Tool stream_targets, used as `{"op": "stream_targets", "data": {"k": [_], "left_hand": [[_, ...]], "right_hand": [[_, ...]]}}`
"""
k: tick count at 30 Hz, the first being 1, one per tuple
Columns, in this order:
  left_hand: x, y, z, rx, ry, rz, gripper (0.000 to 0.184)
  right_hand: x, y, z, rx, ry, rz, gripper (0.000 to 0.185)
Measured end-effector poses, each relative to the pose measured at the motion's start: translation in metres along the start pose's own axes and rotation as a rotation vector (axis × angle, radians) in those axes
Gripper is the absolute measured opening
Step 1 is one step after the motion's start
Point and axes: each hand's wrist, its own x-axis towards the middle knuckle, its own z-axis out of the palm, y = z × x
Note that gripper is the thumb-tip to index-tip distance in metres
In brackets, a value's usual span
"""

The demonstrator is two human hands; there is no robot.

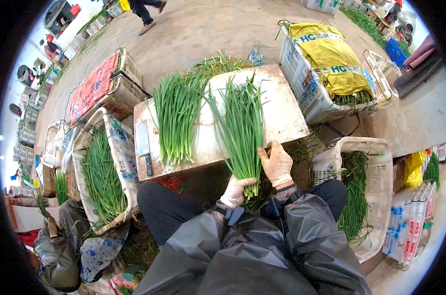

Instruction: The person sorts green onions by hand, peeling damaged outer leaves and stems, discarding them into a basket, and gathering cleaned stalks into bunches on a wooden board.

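A bunch of green garlic chives (240, 130) lies with its leafy tips on a worn white board (282, 103), its stem ends reaching past the near edge. My left hand (236, 191), in a pale glove, is closed around those stem ends. Against the right side of the bunch rests my right hand (276, 163), also gloved, with its thumb and forefinger apart. Another bunch of chives (176, 118) lies on the left half of the board. At the board's left edge is a cleaver (143, 142) with a black handle.
A white crate of chives (105, 172) stands left, a crate with loose leaves (355, 196) right. Beyond the board are crates under a red cover (95, 88) and a yellow sack (326, 56). A co-worker's sleeve (60, 255) is at lower left; someone's legs (143, 14) are far ahead.
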Motion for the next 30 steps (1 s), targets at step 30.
{"op": "stream_targets", "data": {"k": [30], "left_hand": [[0.01, -0.017, 0.004, -0.273, 0.077, -0.175, 0.035]], "right_hand": [[-0.026, 0.01, 0.019, 0.916, -0.211, 0.152, 0.008]]}}
